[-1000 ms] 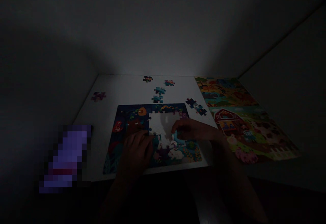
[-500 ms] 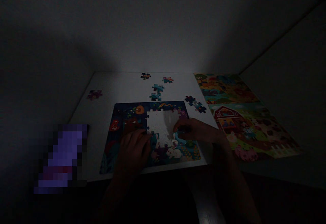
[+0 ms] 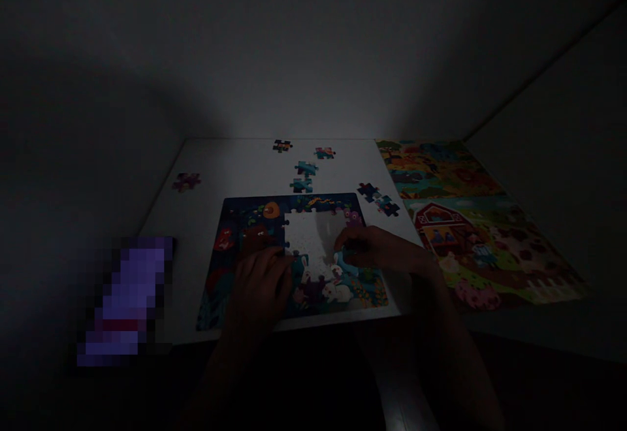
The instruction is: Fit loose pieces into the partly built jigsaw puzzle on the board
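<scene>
A jigsaw puzzle (image 3: 257,238) of night-forest animals lies partly assembled on the white table, with a pale gap in its middle. My left hand (image 3: 262,281) rests on its lower left part, fingers stretched out and slightly apart, with nothing seen in them. At the right edge of the gap, my right hand (image 3: 365,245) is closed, its fingers bent down onto a blue puzzle piece (image 3: 347,260) beside the white rabbits. The fingertips are in deep shadow. Behind the puzzle are loose blue puzzle pieces (image 3: 304,170), and dark ones (image 3: 368,191) lie to its right.
Two finished-looking pictures, a farm scene (image 3: 482,255) and an animal scene (image 3: 435,170), cover the table's right side. A purple loose piece (image 3: 187,181) lies at the left. A pixelated bright rectangle (image 3: 130,294) is by the left edge. White walls enclose the table.
The view has shifted slightly, so the table and puzzle appear a little further right. Both hands keep nearly the same places on the puzzle.
</scene>
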Tool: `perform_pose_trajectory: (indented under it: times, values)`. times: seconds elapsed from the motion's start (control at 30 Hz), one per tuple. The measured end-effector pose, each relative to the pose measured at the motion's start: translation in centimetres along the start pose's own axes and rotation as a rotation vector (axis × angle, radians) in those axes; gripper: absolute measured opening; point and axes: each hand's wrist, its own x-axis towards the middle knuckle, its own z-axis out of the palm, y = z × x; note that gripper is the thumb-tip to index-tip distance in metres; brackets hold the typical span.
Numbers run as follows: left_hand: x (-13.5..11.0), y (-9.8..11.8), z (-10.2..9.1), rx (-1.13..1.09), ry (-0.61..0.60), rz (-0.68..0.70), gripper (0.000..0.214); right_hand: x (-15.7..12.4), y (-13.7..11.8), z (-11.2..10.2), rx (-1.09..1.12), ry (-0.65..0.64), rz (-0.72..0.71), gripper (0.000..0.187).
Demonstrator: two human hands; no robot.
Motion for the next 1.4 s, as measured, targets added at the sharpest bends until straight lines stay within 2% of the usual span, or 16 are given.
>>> perform_pose_trajectory:
  times: [0.47, 0.83, 0.97, 1.13, 1.4]
  values:
    - [0.2, 0.0, 0.0, -0.008, -0.006, -0.004, 0.024, 0.1, 0.1, 0.1, -0.018, 0.003, 0.023, 0.027]
    - [0.2, -0.2, 0.1, 0.033, 0.027, 0.052, 0.023, 0.1, 0.0, -0.1, -0.074, 0.016, -0.056, 0.027]
    - [0.2, -0.2, 0.1, 0.027, 0.028, 0.059, 0.022, 0.1, 0.0, 0.0, -0.026, 0.002, -0.077, 0.023]
    - [0.2, -0.1, 0.1, 0.018, 0.023, 0.046, 0.022, 0.6, 0.0, 0.7, 0.105, 0.027, -0.114, 0.018]
    - [0.1, 0.0, 0.0, 0.012, 0.006, 0.014, 0.021, 2.2, -0.5, 2.3, 0.130, 0.036, -0.113, 0.017]
